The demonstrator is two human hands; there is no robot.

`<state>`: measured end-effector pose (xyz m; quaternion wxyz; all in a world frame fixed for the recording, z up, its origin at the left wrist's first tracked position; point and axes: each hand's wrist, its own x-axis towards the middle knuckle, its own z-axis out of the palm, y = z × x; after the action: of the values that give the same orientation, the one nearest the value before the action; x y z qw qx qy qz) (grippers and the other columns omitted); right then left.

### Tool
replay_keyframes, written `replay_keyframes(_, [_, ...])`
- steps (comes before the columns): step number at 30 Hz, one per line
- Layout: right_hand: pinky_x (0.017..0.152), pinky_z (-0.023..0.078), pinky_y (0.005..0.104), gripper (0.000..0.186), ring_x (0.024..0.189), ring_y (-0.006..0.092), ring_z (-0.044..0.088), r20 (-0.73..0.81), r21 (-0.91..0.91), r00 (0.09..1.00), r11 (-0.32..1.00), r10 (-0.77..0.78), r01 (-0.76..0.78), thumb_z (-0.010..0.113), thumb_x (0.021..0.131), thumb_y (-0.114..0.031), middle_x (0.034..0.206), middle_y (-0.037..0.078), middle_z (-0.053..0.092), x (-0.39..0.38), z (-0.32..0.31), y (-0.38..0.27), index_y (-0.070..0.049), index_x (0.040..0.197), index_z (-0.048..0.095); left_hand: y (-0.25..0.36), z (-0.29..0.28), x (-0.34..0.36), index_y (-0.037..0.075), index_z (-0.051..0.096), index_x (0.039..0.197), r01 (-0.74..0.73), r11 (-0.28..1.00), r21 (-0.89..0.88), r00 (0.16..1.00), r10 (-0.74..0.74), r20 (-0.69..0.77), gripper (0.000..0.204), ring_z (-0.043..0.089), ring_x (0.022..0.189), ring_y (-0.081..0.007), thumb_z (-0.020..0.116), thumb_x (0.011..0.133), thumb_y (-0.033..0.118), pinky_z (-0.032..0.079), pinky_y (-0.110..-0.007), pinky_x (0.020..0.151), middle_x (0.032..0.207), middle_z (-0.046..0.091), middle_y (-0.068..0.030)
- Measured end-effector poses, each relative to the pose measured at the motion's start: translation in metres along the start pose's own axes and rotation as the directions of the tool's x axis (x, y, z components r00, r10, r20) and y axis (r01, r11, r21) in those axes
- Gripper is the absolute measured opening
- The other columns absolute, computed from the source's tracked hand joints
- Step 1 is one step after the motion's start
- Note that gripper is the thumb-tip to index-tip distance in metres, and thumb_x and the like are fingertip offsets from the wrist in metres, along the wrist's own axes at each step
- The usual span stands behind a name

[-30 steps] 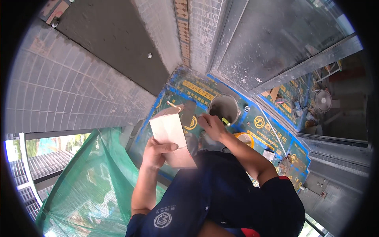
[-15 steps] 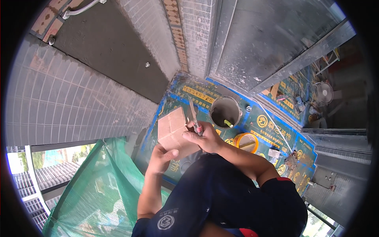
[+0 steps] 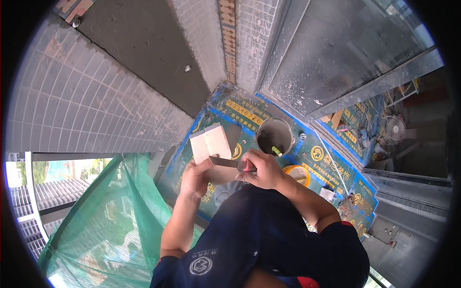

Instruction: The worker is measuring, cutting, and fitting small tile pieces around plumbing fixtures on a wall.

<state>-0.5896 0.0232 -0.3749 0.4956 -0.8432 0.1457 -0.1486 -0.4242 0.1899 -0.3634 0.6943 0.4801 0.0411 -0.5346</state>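
Observation:
My left hand grips a pale brown, folded cardboard-like piece from below, its upper part standing up beyond my fingers. In my right hand is a flat metal scraper with a pink handle. Its blade lies sideways across the lower part of the piece, reaching my left thumb; whether it touches the thumb I cannot tell. Just beyond my right hand, a grey bucket holds dark material and a yellow-green handled tool. A yellow tub sits beside my right forearm.
Green printed sheeting with blue tape covers the floor. A tiled wall stands at left, green netting by an opening at lower left. A scuffed panel is at upper right; past a doorway are a fan and clutter.
The scraper came into my right hand and has swung from pointing upward to lying across the piece. My left hand has shifted slightly right with the piece, whose angle has changed.

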Motion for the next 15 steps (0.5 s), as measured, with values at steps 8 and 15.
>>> replay_keyframes(8, [0.057, 0.049, 0.0359, 0.048, 0.063, 0.0248, 0.063, -0.045, -0.145, 0.993, 0.984, -0.11, 0.102, 0.075, 0.084, -0.05, 0.073, 0.006, 0.057, 0.0014, 0.0047, 0.0021, -0.006, 0.083, 0.056, -0.0016, 0.0054, -0.0023, -0.003, 0.066, 0.114, -0.087, 0.996, -0.002, 0.994, 0.086, -0.068, 0.034, 0.069, 0.096, -0.0211, 0.076, 0.083, 0.007, 0.052, -0.036, 0.092, 0.107, 0.072, -0.0116])
replay_keyframes(15, [0.057, 0.049, 0.0362, 0.046, 0.063, 0.0255, 0.063, -0.043, -0.117, 0.996, 0.99, -0.078, 0.073, 0.075, 0.085, -0.047, 0.072, 0.007, 0.057, 0.0008, 0.0029, -0.0015, -0.006, 0.082, 0.055, -0.0069, 0.0023, -0.0021, -0.005, 0.065, 0.114, -0.112, 0.994, -0.013, 0.992, 0.11, -0.068, 0.034, 0.069, 0.097, -0.0224, 0.076, 0.084, 0.007, 0.052, -0.037, 0.093, 0.108, 0.072, -0.0135])
